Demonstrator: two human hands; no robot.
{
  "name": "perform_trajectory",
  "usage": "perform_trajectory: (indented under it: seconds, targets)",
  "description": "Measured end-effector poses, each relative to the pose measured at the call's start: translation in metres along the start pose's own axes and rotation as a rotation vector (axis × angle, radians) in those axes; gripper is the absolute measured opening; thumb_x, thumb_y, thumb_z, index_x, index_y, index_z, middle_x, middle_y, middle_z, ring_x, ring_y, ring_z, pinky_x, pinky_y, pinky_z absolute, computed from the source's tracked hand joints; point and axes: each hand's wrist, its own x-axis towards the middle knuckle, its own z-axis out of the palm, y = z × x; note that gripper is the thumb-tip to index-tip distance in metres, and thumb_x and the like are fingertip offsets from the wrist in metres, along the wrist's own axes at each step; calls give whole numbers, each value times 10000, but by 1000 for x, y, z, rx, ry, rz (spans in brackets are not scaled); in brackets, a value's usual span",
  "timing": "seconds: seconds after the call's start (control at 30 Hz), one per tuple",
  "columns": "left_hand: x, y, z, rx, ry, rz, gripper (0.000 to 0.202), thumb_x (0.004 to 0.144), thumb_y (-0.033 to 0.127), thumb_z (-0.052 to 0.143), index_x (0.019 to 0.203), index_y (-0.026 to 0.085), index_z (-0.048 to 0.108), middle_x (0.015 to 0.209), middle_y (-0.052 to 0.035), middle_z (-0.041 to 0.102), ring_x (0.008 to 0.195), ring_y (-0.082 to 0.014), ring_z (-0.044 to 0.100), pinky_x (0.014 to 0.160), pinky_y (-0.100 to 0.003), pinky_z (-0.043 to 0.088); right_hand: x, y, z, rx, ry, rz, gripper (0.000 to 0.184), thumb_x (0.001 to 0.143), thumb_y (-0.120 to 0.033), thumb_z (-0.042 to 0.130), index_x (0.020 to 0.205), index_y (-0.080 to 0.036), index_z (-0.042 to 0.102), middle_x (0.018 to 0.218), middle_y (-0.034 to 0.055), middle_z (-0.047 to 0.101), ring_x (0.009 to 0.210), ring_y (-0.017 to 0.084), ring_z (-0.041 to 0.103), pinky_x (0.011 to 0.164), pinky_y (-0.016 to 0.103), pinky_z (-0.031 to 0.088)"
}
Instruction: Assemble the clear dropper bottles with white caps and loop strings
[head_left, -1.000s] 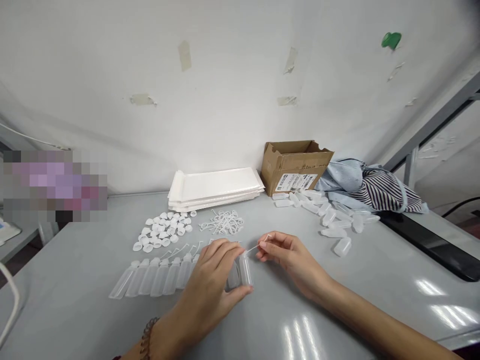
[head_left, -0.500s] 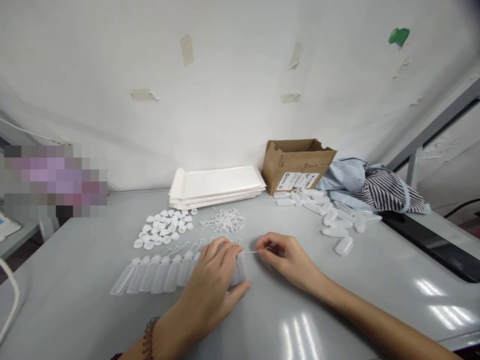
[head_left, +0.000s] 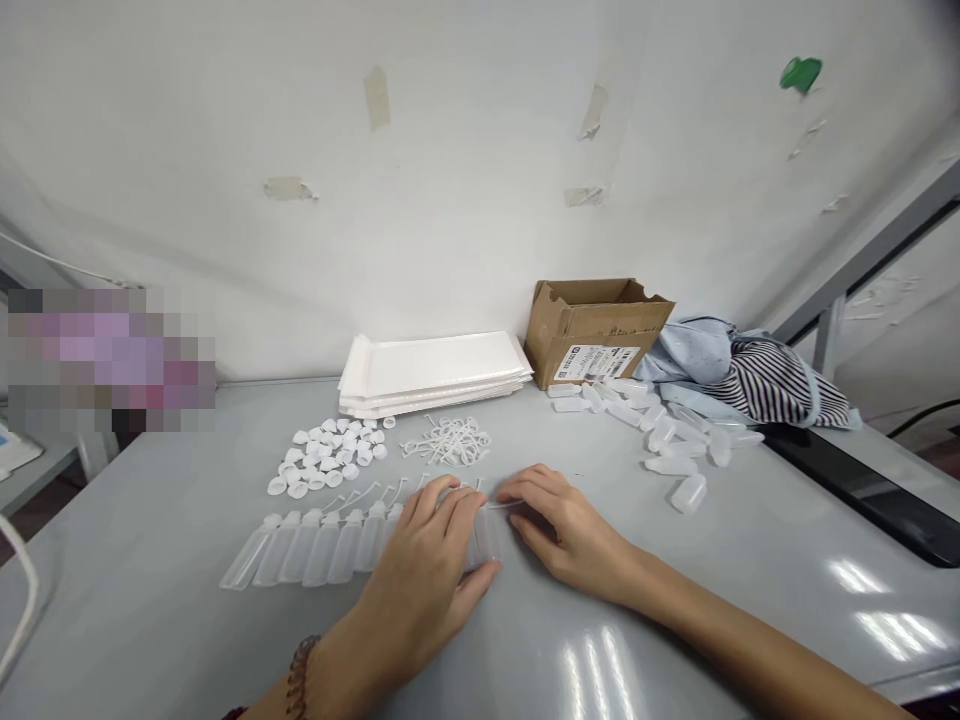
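Note:
A row of translucent plastic squeeze bottles (head_left: 320,553) lies side by side on the table, with thin white nozzle strips sticking out at several of the tops. My left hand (head_left: 427,545) covers the right end of that row. Its fingers rest at the tops and its thumb presses near the base of the end bottle (head_left: 488,538), clasping it. Just right of this bottle is my right hand (head_left: 562,525), thumb and fingers apart. Its fingertips reach over a thin white strip (head_left: 505,504) beside the bottle's top.
White caps (head_left: 326,455) and a tangle of white looped strips (head_left: 450,440) lie beyond the row. Further back are padded envelopes (head_left: 439,368) and a cardboard box (head_left: 592,335). Loose bottles (head_left: 671,465), bundled cloth (head_left: 776,380) and a long black object (head_left: 862,495) occupy the right.
My right hand has shifted slightly left, its thumb and fingers parting from their pinch at the white strip. My left hand stays nearly still on the bottles.

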Motion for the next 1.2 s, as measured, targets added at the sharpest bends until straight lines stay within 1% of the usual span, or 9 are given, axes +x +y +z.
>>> perform_trajectory:
  seconds: [0.07,0.13,0.3,0.43,0.63,0.83,1.07,1.2]
  targets:
    - [0,0,0,8,6,11,489,784,175,669,1200,153,412,1143,-113,613,1167,-344,466,914,-516,477,-1,-2,1,12,-27,-23,351,845,-68,494,1171,-188,546,1088,93,631,1020,226,540,890,417,440]
    - [0,1,1,12,13,22,498,785,174,671,1206,149,405,1143,-118,617,1167,-344,471,915,-518,478,-1,-5,2,16,-54,-34,369,858,-92,499,1210,-197,526,1127,92,620,1052,226,531,920,424,423]
    - [0,2,1,17,42,1,505,765,167,686,1187,160,409,1126,-122,621,1153,-354,490,898,-520,493,-1,-8,1,7,-72,-33,295,871,-163,535,1165,-183,561,1136,97,609,1055,228,531,933,426,410]
    - [-1,3,2,8,68,-16,503,770,208,688,1195,187,420,1148,-112,601,1167,-361,485,933,-542,473,-1,-9,1,13,-69,-16,281,858,-211,581,1138,-186,566,1115,92,619,1036,231,539,925,425,410]
    - [1,3,2,-33,59,-28,454,777,199,683,1165,190,448,1123,-101,592,1142,-341,486,931,-532,472,-1,-9,0,28,-72,-5,281,850,-206,589,1129,-197,559,1116,89,622,1038,238,537,922,433,403]
    - [2,4,-2,-71,49,-36,420,780,173,678,1144,178,467,1102,-90,596,1110,-313,487,921,-505,472,-1,-8,0,23,-84,7,306,836,-192,601,1139,-175,556,1117,92,618,1042,236,535,924,433,396]
    - [0,3,1,-110,67,-42,408,794,167,652,1162,176,479,1117,-97,588,1133,-308,473,933,-484,473,0,-8,0,33,-80,-17,333,835,-187,595,1164,-182,547,1131,99,613,1057,235,534,942,432,399]
    - [0,1,3,-128,51,-31,397,815,171,619,1175,193,454,1153,-101,562,1163,-320,450,946,-507,470,-1,-7,0,43,-76,-25,353,834,-197,597,1183,-188,539,1134,106,610,1055,236,540,948,431,412]
